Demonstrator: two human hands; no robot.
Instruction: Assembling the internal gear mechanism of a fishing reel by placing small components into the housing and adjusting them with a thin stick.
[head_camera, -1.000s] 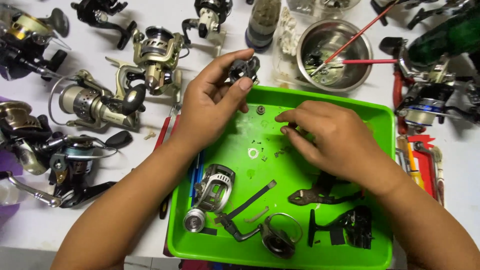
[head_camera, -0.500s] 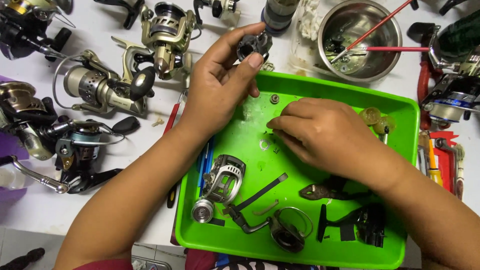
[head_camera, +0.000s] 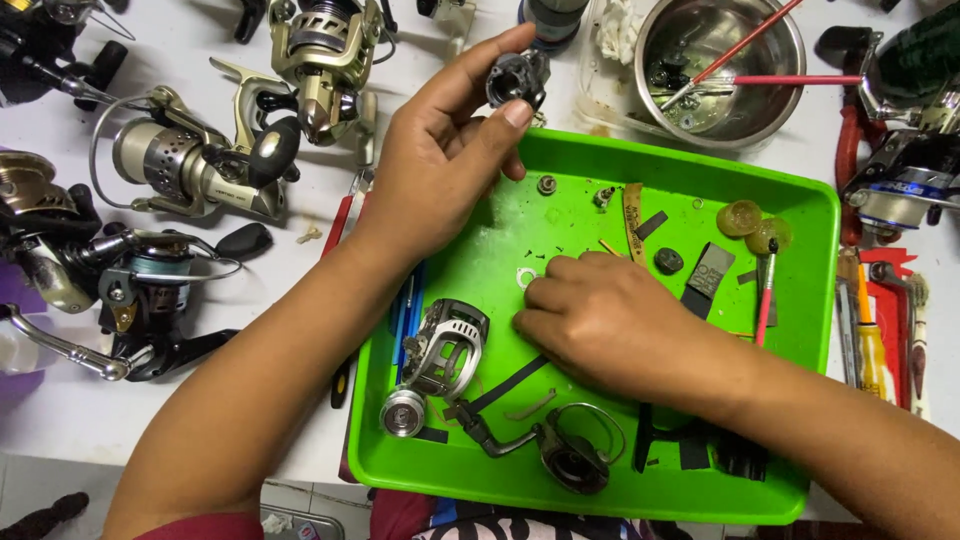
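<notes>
Your left hand is raised over the far-left corner of the green tray, pinching a small dark reel part between thumb and fingertips — the part sits at the very tips, clear of the tray. Your right hand lies knuckles-up on the tray floor, fingers curled and pressed down beside a small pale washer ring that sits just off the fingertips; whether anything is under those fingers you cannot tell.

Just beyond the right hand lie a small round bushing, a dark round cap and two yellowish translucent knobs. Near your left forearm, inside the tray, rests a silver reel rotor, and close to your right wrist, a dark bail arm with its wire loop. Past the left fingertips stands a steel bowl with red-handled brushes. To the left of your left hand, assembled spinning reels crowd the white table.
</notes>
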